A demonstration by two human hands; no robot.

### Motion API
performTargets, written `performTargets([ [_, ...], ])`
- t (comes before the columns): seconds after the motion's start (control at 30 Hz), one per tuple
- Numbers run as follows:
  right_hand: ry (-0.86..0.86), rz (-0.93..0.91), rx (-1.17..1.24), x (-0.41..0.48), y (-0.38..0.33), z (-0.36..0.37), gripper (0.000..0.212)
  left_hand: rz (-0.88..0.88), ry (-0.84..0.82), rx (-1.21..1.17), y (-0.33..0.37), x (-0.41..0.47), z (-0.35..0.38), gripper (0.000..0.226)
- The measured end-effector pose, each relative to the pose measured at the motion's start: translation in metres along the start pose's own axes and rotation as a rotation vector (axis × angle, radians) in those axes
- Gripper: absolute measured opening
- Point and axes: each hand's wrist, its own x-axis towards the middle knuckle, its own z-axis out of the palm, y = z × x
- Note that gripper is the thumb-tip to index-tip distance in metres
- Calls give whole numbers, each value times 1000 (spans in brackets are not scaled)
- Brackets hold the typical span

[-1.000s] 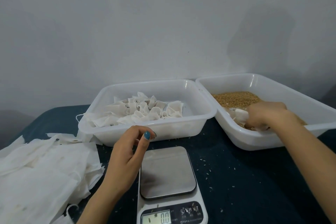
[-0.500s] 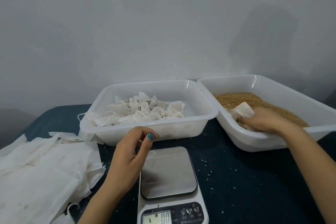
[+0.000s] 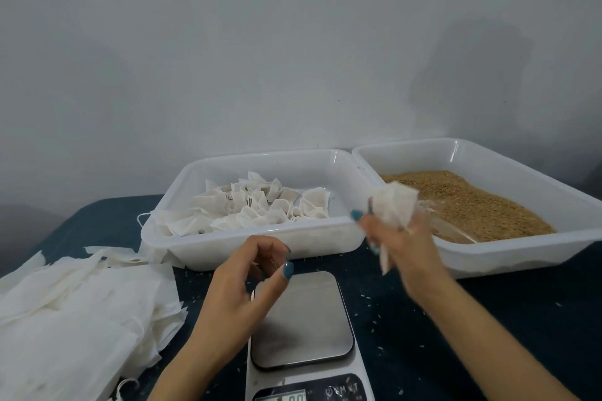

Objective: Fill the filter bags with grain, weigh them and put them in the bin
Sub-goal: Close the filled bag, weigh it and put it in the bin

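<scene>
Scale (image 3: 301, 319) lies before the bag bin (image 3: 260, 244); grain bin (image 3: 505, 257) to its right.

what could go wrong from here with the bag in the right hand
1. The right hand grips the bag bunched up, and I cannot tell whether its top is closed. Grain may spill on the way to the scale; stray grains already dot the table.
2. The left hand hovers at the left edge of the scale's plate. Touching it during weighing could skew the reading.
</scene>
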Motion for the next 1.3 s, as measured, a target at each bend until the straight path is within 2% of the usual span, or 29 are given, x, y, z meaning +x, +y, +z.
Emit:
performTargets([
  [0.07, -129, -56, -115, -11, 13, 16, 31, 28, -19, -27, 4, -1, 2, 24],
  [0.1, -181, -105, -209, -15, 18, 22, 32, 39, -28, -41, 6, -1, 3, 28],
  [0.2, -271, -323, -682, -22, 26, 37, 29, 53, -34, -19, 13, -1, 6, 38],
  [0.23, -284, -384, -792, -24, 26, 40, 31, 56, -23, 16, 15, -1, 8, 36],
  [0.3, -307, -428, -851, -25, 27, 45, 35, 59, 17, 88, 18, 1, 10, 27],
  [0.47, -331, -405, -744, -28, 30, 45, 44, 55, 71, 164, 17, 3, 14, 11],
  [0.53, -413, -346, -589, -28, 31, 41, 46, 44, 87, 87, 17, 3, 12, 13],
  [0.6, -455, -314, -381, -25, 34, 36, 39, 27, 108, 17, 16, 2, 10, 13],
  [0.7, -375, -260, -175, -19, 44, 30, 35, -19, 149, -9, 11, 3, 10, 2],
  [0.93, -112, -170, -235, -10, 69, 22, 44, -86, 22, -93, -3, 0, 4, 7],
  [1.1, -73, -123, -254, -7, 77, 18, 41, -93, -112, 161, -19, -2, -2, 16],
  [1.3, -61, -124, -275, -8, 79, 16, 38, -139, -36, 298, -24, -2, -8, 31],
])
